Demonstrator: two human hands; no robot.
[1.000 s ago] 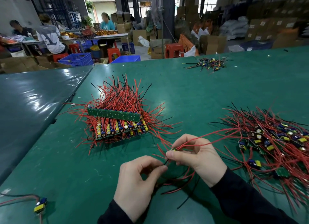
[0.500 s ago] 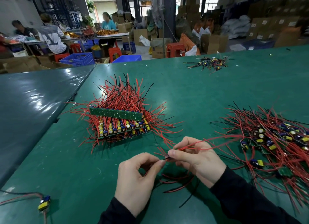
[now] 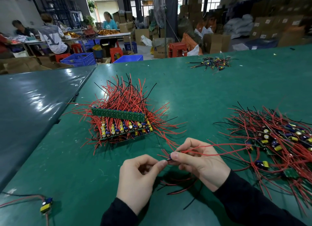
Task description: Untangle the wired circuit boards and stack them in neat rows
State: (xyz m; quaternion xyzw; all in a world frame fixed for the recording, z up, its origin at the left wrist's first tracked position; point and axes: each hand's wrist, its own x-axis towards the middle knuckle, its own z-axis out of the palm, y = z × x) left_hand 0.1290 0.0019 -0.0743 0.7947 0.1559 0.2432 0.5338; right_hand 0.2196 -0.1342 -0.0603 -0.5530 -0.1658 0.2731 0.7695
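A neat stack of circuit boards with red and black wires fanning out stands at the centre left of the green table. A tangled heap of wired boards lies at the right. Between my hands is one small wired board. My right hand pinches it with thumb and fingers, and its red wires run right toward the heap. My left hand pinches the board's left end with thumb and forefinger. More red and black wires lie under my hands.
A single loose board with wires lies at the near left. A small pile of boards sits at the far edge. A second glossy table adjoins on the left. People work at benches beyond, among blue crates, red stools and cartons.
Both hands have stayed together at the small board, the left fingertips closing in on its end. The red wires to the heap have shifted slightly.
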